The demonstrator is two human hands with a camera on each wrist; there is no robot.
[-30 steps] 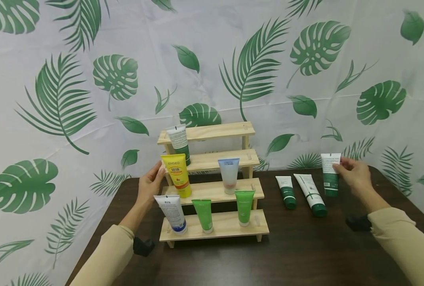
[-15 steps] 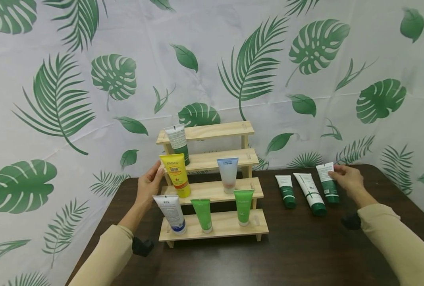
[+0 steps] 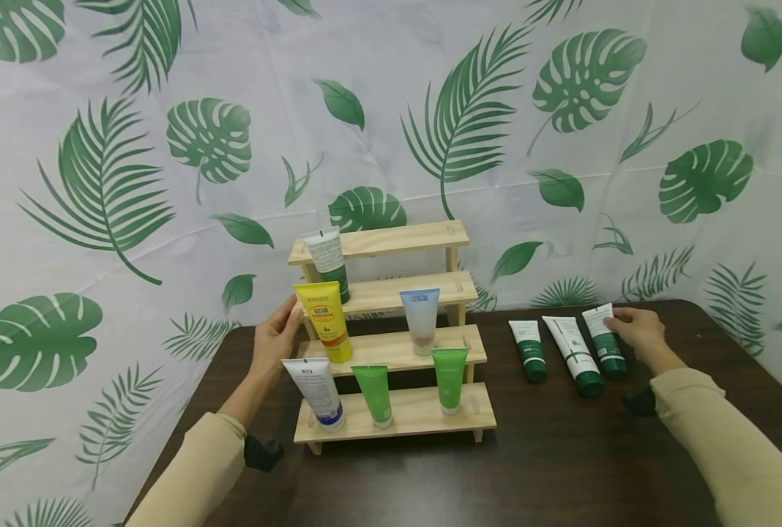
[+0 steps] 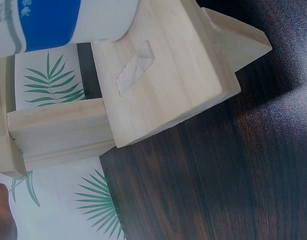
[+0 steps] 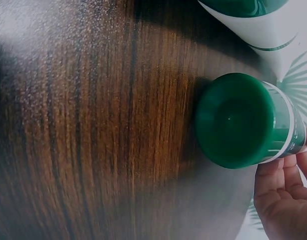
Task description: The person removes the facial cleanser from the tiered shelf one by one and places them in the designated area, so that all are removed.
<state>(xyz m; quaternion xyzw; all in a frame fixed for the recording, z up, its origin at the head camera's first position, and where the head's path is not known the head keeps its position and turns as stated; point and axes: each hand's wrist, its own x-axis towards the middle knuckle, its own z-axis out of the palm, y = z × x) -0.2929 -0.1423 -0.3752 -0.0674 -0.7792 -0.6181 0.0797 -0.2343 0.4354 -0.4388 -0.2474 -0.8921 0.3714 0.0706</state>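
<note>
My right hand [image 3: 641,333] pinches the crimped end of a white and green squeeze tube [image 3: 605,342] at the right of the dark table. In the right wrist view its round green cap [image 5: 233,120] faces the camera, with curled fingers [image 5: 281,185] at the tube's side. Two similar tubes, a small one [image 3: 529,351] and a longer one [image 3: 574,356], lie just left of it. My left hand [image 3: 275,337] holds the left end of the stepped wooden stand [image 3: 391,410], behind a yellow tube [image 3: 325,322] that partly hides the fingertips.
Upright on the stand are a white and green tube [image 3: 327,263], a pale blue one [image 3: 421,322], two green ones [image 3: 450,380] [image 3: 373,395] and a white and blue one [image 3: 316,393]. A leaf-print cloth [image 3: 378,110] hangs behind the table [image 3: 562,454].
My right hand has moved down and left, bringing its tube from upright to leaning back beside the other two. The left hand keeps its place at the stand.
</note>
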